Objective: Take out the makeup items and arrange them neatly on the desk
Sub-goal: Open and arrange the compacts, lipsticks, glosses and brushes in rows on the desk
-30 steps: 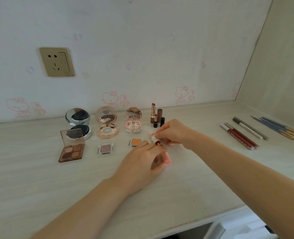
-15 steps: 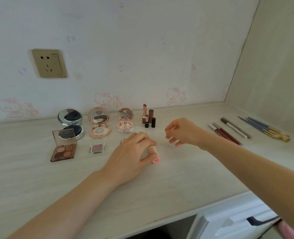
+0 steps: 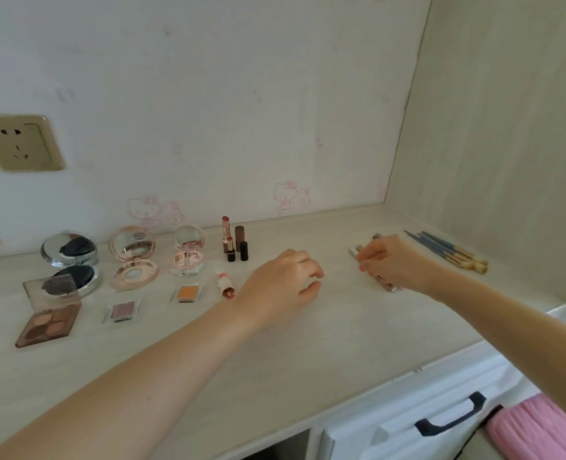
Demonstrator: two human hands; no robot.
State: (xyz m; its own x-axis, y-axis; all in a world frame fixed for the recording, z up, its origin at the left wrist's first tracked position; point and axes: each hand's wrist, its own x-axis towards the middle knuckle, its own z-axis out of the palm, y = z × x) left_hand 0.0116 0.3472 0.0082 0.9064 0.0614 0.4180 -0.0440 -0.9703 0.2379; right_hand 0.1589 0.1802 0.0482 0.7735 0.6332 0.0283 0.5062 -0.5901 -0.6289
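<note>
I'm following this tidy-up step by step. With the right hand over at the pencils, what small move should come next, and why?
Probably lift one lip pencil out of the group and carry it toward the lipsticks. The right hand has its fingers curled around the pencils by the brushes, while the left hand hovers, holding nothing, beside the pink lipstick lying on the desk.

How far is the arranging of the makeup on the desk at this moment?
Mostly done. The compacts, palette, two small eyeshadow pans and upright lipsticks stand in rows on the left; the brushes lie on the right. The pink lipstick lies set down, and the left hand holds nothing. In hand: the right hand reaches the pencils; its grip is unclear. Left: straightening those.
</note>
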